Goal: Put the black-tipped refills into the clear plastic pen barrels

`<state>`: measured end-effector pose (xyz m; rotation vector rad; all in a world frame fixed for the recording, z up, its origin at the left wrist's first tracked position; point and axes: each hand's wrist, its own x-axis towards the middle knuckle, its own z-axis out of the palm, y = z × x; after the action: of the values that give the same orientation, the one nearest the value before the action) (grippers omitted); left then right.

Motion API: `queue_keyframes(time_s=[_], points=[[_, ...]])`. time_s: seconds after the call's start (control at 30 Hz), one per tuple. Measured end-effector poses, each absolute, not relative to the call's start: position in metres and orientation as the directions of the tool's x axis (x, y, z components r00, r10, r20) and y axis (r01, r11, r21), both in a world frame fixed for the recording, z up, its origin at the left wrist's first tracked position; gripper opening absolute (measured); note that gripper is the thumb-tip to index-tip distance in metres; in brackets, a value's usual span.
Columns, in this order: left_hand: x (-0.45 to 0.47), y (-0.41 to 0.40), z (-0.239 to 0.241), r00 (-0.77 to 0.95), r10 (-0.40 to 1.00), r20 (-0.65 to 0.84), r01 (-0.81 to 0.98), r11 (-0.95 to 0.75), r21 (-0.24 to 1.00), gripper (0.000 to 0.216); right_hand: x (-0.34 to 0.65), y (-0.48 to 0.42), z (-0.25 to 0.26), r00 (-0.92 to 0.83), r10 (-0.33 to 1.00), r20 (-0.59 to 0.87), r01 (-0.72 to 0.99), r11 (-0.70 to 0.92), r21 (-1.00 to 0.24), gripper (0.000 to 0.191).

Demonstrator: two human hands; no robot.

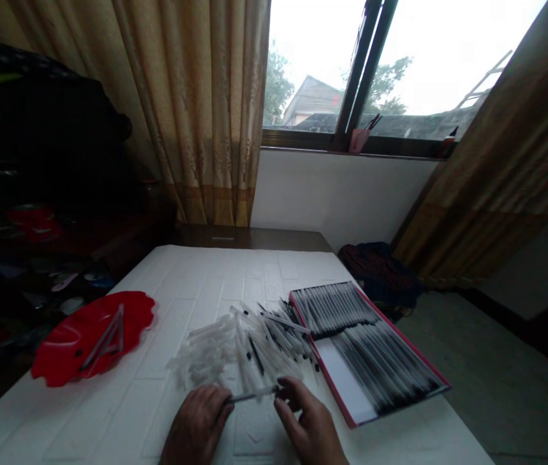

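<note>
Low over the front of the white table, a slim pen [253,394] with a clear barrel and a dark end is held level between my two hands. My left hand [199,423] is closed around its left end. My right hand [308,423] pinches the dark right end between thumb and fingers. Just beyond them lies a loose heap of clear plastic tubes [208,352], mixed on its right with dark-tipped pen parts [274,336]. To the right, a shallow red-edged box [335,381] holds two rows of pens; its near left corner shows bare white bottom.
On the left of the table [177,271] sits a red scalloped dish [60,345] with a few clear tubes and a small black piece. A dark cluttered shelf [123,226] stands farther left. Behind are curtains [206,116] and a window sill with a pink cup [359,140].
</note>
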<state>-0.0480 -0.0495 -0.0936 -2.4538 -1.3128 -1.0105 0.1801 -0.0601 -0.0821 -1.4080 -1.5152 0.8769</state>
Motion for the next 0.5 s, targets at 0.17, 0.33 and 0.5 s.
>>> queue_keyframes(time_s=[0.17,0.33,0.5], points=[[-0.055,-0.048,-0.097,0.3,0.663,0.686,0.829,-0.537,0.157,0.028,0.168,-0.052,-0.063,-0.027,0.992,0.121,0.604,0.112,-0.789,0.02],[-0.052,-0.051,-0.092,0.299,0.672,0.678,0.811,-0.553,0.191,0.028,0.161,-0.044,-0.079,-0.047,0.998,0.038,0.336,0.051,-0.941,0.026],[-0.05,-0.051,-0.088,0.298,0.695,0.654,0.794,-0.561,0.235,0.029,0.164,-0.041,-0.092,0.003,0.999,-0.033,0.095,-0.033,-0.995,0.047]])
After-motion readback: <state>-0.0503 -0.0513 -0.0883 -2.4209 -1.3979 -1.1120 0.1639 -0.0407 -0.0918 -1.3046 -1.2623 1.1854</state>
